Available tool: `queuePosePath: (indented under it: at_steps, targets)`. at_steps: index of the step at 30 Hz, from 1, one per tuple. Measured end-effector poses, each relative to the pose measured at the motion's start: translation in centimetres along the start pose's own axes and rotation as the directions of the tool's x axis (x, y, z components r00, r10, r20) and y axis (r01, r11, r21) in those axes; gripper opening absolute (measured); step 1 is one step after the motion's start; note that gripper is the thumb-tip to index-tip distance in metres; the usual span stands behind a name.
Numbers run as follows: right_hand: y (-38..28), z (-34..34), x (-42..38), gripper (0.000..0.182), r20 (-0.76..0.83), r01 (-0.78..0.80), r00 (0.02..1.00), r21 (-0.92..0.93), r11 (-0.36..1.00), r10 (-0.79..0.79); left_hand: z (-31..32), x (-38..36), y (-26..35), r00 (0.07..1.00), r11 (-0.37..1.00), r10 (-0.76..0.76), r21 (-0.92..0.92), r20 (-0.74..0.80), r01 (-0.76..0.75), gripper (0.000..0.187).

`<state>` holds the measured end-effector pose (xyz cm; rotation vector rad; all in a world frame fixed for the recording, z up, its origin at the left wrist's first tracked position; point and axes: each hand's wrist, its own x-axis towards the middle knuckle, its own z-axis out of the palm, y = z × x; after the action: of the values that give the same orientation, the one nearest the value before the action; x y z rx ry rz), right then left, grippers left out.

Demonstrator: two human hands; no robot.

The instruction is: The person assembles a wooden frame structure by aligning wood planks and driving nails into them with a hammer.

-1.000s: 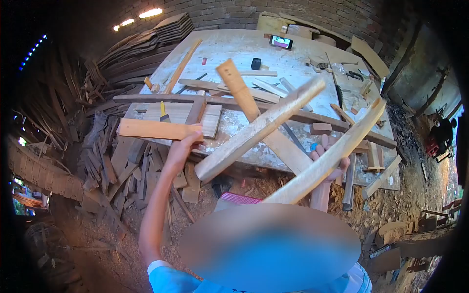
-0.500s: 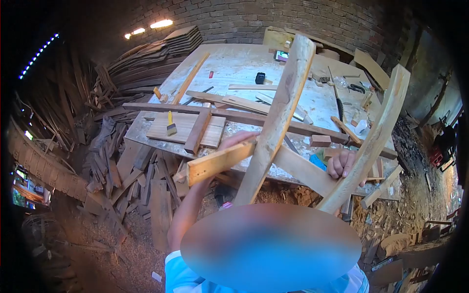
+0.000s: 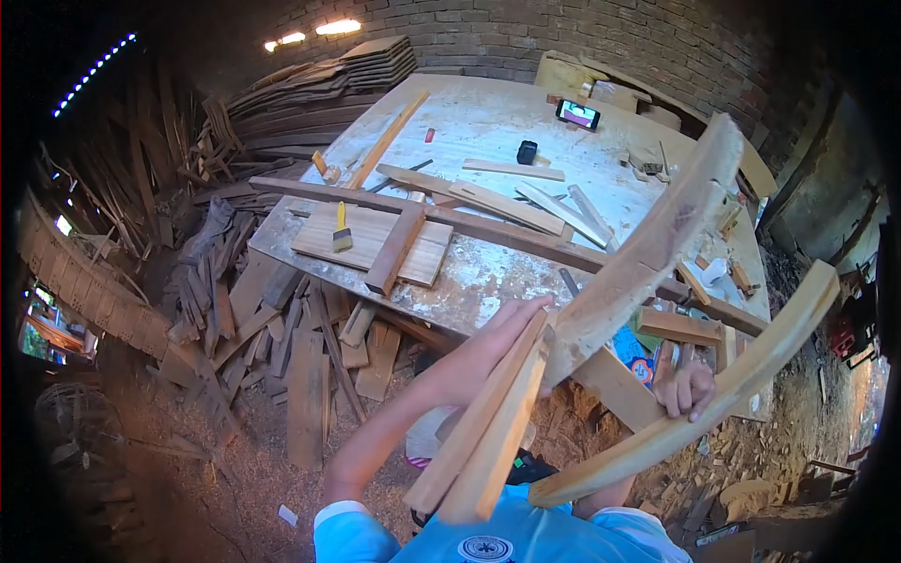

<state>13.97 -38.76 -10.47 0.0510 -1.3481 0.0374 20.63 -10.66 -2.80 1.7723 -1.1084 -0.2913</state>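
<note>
Raised in front of my body is a wooden frame with two curved legs, the left leg (image 3: 648, 249) and the right leg (image 3: 704, 413). A flat crosspiece (image 3: 615, 387) joins them, and two straight slats (image 3: 479, 422) stick out from the left leg toward me. My left hand (image 3: 502, 342) is closed around the frame where the slats meet that leg; its fingertips are partly hidden behind the wood. With curled fingers, my right hand (image 3: 685, 389) grips the frame at the crosspiece, close beside the right leg.
A worktable (image 3: 328, 267) stands ahead, bearing a long dark beam (image 3: 507, 231), a paintbrush (image 3: 342, 230) on a board, loose strips (image 3: 511, 169), a black object (image 3: 526, 151) and a propped phone (image 3: 577, 114). Scrap wood (image 3: 305, 394) covers the floor at left.
The frame has tipped over to the right and come down closer to my body, both hands moving with it. Its two slats now show side by side.
</note>
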Motion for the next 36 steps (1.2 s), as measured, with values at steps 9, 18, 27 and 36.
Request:
queuePosePath:
  at_steps: [9,18,27,36]
  targets:
    - [-0.5,0.4,-0.1,0.028,-0.108,-0.062,0.993,-0.185,0.981,0.043,1.6,1.5,-4.6,0.99,0.996,0.074,-0.045,-0.117,-0.08,0.073]
    - [-1.3,-0.5,-1.3,0.037,-0.167,-0.145,0.981,-0.253,0.957,0.104,0.9,1.3,-6.4,0.998,0.999,-0.02,0.039,-0.052,0.022,0.07]
    - [-1.6,-0.8,-2.4,0.043,-0.27,-0.146,0.961,-0.301,0.942,0.062,0.7,2.3,-7.2,1.0,0.998,-0.002,-0.061,-0.014,0.001,0.067]
    - [-0.8,-2.0,-4.2,0.043,-0.448,-0.09,0.886,-0.416,0.905,-0.118,0.6,3.5,-10.1,0.977,0.94,-0.183,-0.27,0.109,0.207,0.057]
